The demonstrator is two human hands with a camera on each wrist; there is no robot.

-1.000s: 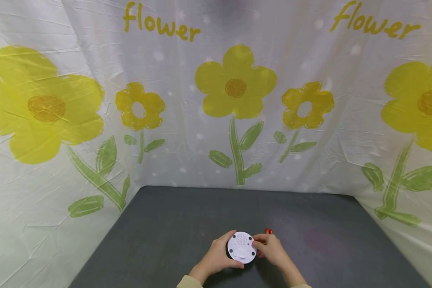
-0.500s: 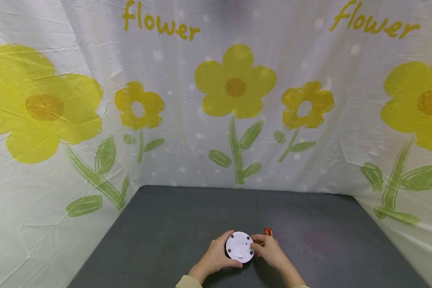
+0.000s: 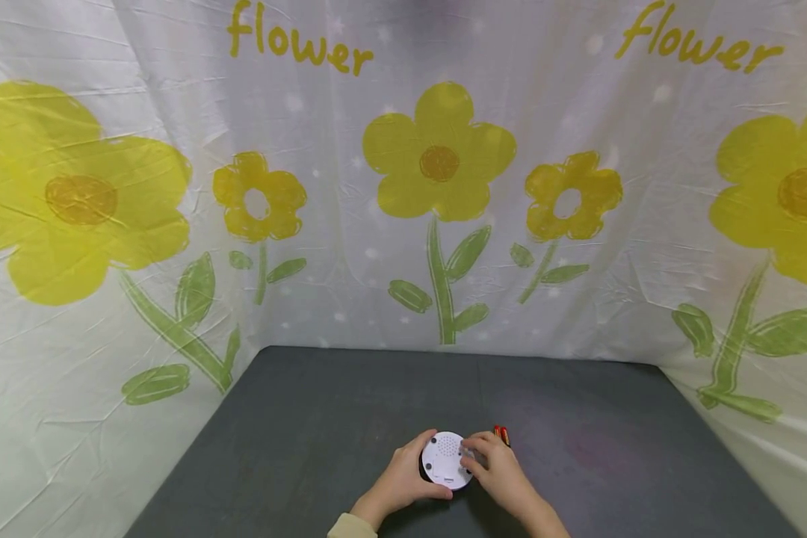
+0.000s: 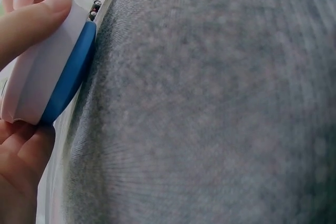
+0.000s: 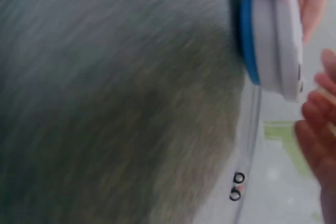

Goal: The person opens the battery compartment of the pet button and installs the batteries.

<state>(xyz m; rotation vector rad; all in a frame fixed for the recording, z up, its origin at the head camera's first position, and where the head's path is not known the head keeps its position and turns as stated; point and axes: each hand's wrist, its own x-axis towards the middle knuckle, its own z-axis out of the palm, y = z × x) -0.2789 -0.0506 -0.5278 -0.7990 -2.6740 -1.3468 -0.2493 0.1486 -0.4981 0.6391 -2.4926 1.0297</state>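
Observation:
A round white device (image 3: 441, 457) with speaker holes and dark round feet has its underside facing up. My left hand (image 3: 401, 477) grips it by the rim, thumb at the near edge and fingers at the far edge. The left wrist view shows a blue band (image 4: 73, 72) round the device's lower side. My right hand (image 3: 504, 474) hovers over the device's right side with loosely bent fingers. In the right wrist view those fingers (image 5: 315, 119) stand apart from the white body (image 5: 273, 40). Two red-ended batteries (image 3: 501, 434) lie just beyond the right hand, partly hidden by it.
The dark grey table (image 3: 350, 403) extends around the hands. A white curtain (image 3: 336, 299) printed with yellow flowers hangs behind it and along both sides.
My right hand has come off the device's right edge, and its fingers have shifted left over the underside. The left hand keeps its grip, and the batteries have not moved.

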